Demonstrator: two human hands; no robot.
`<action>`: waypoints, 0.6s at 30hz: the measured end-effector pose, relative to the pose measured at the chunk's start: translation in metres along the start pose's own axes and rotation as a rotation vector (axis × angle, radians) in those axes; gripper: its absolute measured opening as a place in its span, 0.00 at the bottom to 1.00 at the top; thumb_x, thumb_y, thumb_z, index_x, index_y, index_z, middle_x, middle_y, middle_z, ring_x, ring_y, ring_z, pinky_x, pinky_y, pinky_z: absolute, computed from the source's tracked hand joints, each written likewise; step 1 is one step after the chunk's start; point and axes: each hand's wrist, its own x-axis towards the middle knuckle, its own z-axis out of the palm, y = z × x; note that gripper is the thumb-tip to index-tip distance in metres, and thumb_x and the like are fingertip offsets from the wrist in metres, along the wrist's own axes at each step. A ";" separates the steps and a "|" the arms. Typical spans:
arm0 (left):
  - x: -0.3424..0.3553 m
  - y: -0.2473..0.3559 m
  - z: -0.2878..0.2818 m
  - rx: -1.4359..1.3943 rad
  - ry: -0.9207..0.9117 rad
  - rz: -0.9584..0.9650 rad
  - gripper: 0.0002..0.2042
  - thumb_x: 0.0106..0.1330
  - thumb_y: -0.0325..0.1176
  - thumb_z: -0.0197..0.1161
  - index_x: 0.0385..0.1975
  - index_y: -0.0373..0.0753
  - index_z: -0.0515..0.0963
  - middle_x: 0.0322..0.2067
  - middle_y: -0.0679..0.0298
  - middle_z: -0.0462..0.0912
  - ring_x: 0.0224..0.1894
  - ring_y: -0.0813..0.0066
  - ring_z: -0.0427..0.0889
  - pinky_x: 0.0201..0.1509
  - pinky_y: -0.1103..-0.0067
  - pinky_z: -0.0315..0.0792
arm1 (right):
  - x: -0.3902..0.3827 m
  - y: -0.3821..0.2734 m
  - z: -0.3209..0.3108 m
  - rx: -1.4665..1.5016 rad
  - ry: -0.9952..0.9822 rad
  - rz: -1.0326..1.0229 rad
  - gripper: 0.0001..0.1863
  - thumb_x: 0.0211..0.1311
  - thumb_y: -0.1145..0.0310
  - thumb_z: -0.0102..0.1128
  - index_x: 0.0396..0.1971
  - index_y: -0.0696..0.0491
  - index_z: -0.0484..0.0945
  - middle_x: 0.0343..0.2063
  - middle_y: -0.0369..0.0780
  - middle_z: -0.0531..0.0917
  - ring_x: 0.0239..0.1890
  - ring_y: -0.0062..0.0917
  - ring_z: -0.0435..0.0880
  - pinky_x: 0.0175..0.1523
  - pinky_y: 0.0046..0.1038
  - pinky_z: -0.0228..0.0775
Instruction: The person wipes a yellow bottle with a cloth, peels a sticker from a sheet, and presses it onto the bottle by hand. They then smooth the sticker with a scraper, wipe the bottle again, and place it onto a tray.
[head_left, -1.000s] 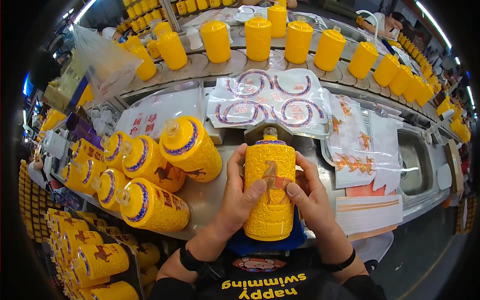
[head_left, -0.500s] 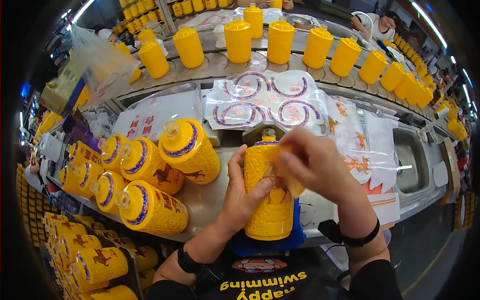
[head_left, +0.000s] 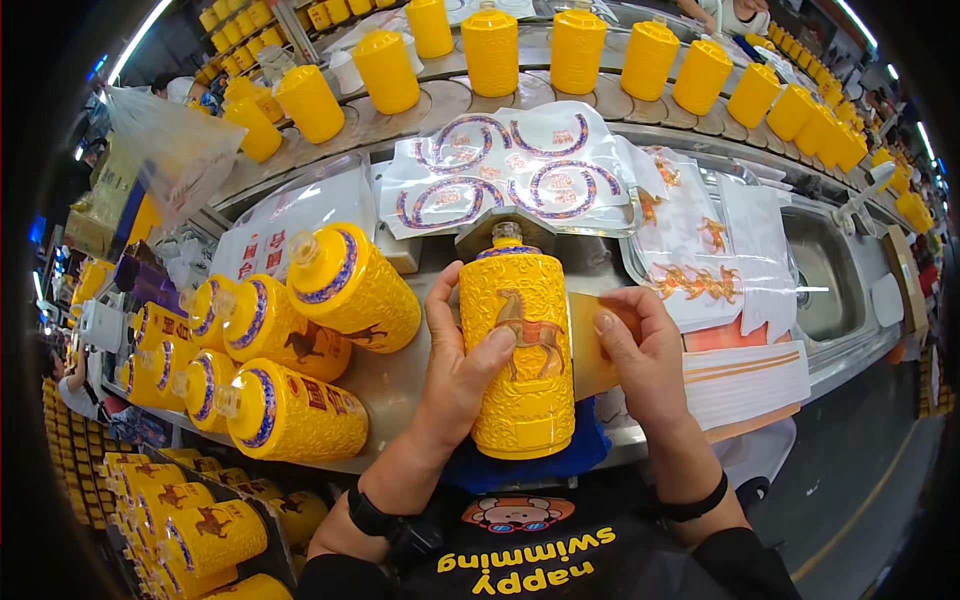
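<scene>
A yellow embossed bottle with a clear glass neck leans upright before me on a blue cloth. It bears a brown horse picture on its front and a purple patterned band at the shoulder. My left hand is closed round its left side, thumb beside the horse. My right hand pinches a flat tan piece, like a thin scraper, whose edge meets the bottle's right side. Several similar yellow bottles lean or lie together on the left of the metal table.
Decal sheets with curved purple bands lie beyond the bottle. More sheets with horse decals are to the right, beside a metal sink. Yellow bottles line a conveyor at the back. A plastic bag hangs at left.
My right hand has drawn back from the bottle's front to its right side with the tan piece, uncovering the horse. My left hand still holds the bottle; the view has shifted slightly.
</scene>
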 end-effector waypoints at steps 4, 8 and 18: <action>-0.001 0.000 0.000 -0.059 -0.027 0.009 0.38 0.64 0.33 0.57 0.68 0.43 0.39 0.60 0.51 0.61 0.60 0.64 0.69 0.62 0.70 0.67 | -0.007 -0.014 0.004 -0.342 0.013 -0.451 0.14 0.56 0.76 0.62 0.43 0.54 0.75 0.31 0.37 0.79 0.33 0.23 0.77 0.41 0.25 0.68; -0.002 -0.009 -0.007 -0.051 -0.045 0.086 0.37 0.68 0.37 0.56 0.68 0.43 0.39 0.61 0.52 0.60 0.61 0.63 0.68 0.62 0.70 0.67 | -0.009 -0.049 0.012 -0.634 -0.282 -0.751 0.15 0.48 0.78 0.64 0.39 0.51 0.79 0.28 0.39 0.78 0.32 0.34 0.77 0.41 0.32 0.66; -0.001 -0.011 -0.014 -0.149 -0.073 0.112 0.29 0.75 0.41 0.44 0.69 0.42 0.42 0.63 0.53 0.60 0.64 0.63 0.66 0.66 0.68 0.63 | 0.033 -0.053 0.038 -0.580 -0.213 -0.522 0.06 0.56 0.74 0.59 0.33 0.57 0.75 0.26 0.45 0.78 0.28 0.40 0.80 0.34 0.35 0.71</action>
